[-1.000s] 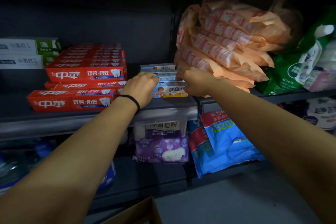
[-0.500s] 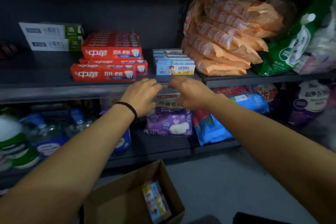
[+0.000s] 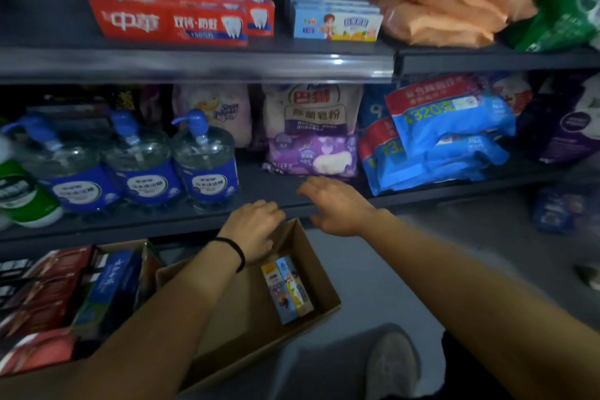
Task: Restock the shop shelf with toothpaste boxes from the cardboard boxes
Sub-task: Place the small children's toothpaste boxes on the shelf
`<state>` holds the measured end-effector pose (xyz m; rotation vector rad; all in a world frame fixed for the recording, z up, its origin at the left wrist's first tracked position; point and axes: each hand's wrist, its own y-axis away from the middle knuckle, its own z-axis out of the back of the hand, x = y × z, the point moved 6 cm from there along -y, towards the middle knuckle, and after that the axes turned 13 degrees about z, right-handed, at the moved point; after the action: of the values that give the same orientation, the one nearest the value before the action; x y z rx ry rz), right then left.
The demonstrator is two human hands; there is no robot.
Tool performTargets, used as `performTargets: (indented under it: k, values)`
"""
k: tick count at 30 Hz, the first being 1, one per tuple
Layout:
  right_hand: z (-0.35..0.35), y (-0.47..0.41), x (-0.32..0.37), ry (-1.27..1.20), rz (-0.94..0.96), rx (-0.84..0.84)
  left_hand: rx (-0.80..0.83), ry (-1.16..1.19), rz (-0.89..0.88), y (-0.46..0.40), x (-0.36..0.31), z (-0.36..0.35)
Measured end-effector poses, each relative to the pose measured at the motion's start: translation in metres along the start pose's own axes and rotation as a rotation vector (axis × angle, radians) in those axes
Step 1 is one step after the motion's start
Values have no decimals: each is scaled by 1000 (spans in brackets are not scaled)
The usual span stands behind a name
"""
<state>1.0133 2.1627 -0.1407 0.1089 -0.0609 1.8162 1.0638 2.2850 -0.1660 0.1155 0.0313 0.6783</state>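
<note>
The left grip (image 3: 256, 230) was held empty over the cardboard box (image 3: 321, 276); the right grip (image 3: 337, 208) was spread, released. Two toothpaste boxes (image 3: 289, 289) were located inside, at 3 o'clock.

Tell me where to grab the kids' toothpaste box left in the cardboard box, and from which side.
Pinch the toothpaste box across its long side faces, coming from above. It lies flat near the cardboard box's right wall, top face exposed. The left hand hovers nearest; the right hand is outside.

2 toothpaste boxes (image 3: 288, 292) lie in the cardboard box (image 3: 321, 273) (on the floor) below the shelf (image 3: 194, 63), left hand (image 3: 255, 230) over it.
</note>
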Motion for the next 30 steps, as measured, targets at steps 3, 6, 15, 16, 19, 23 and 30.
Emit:
performTargets:
  k: [3,6,15,16,19,23,30]
  values:
    - [-36,1,-10,-34,-25,34,123,16,-22,-6,-5,-53]
    - [-68,3,-20,-68,-48,62,197,24,-50,-11,-11,-101]
    - [-128,-9,-37,-122,-11,67,415,-47,-200,-22,-22,-221]
    - [-131,-11,-39,-125,-10,64,417,-73,-226,-24,-24,-227]
    - [-136,-16,-42,-129,-3,64,389,-115,-276,-29,-27,-237]
    - [-142,-18,-45,-129,2,74,359,-87,-310,-36,-28,-244]
    - [-146,-18,-45,-132,-9,99,325,-45,-309,-30,-24,-246]
